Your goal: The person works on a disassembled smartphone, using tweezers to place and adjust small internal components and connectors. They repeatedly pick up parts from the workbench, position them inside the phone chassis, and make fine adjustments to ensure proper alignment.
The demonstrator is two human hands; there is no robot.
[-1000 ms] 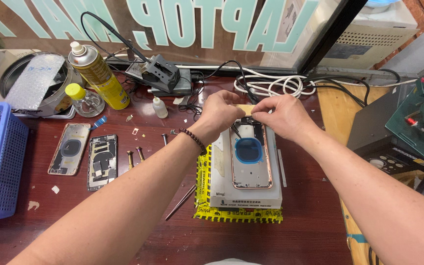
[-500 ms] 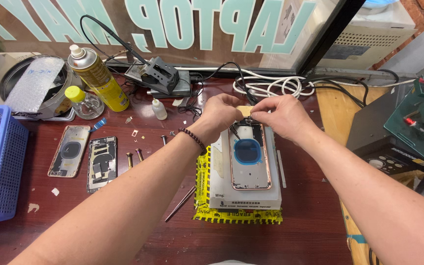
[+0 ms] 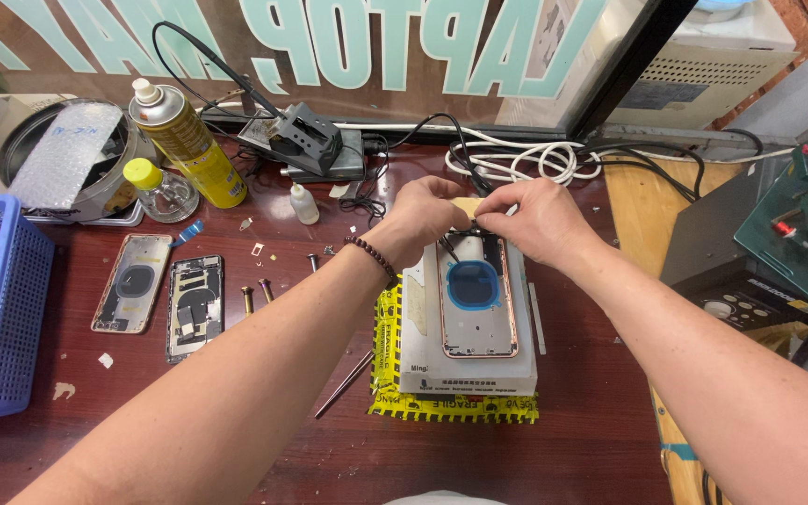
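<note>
Both hands, left [image 3: 427, 213] and right [image 3: 526, 220], have their grip pinched together on a small tan strip [image 3: 467, 204] above the top end of the phone shell [image 3: 477, 295] lying on the white pad [image 3: 468, 323]; judged: keep the strip taut and level
</note>
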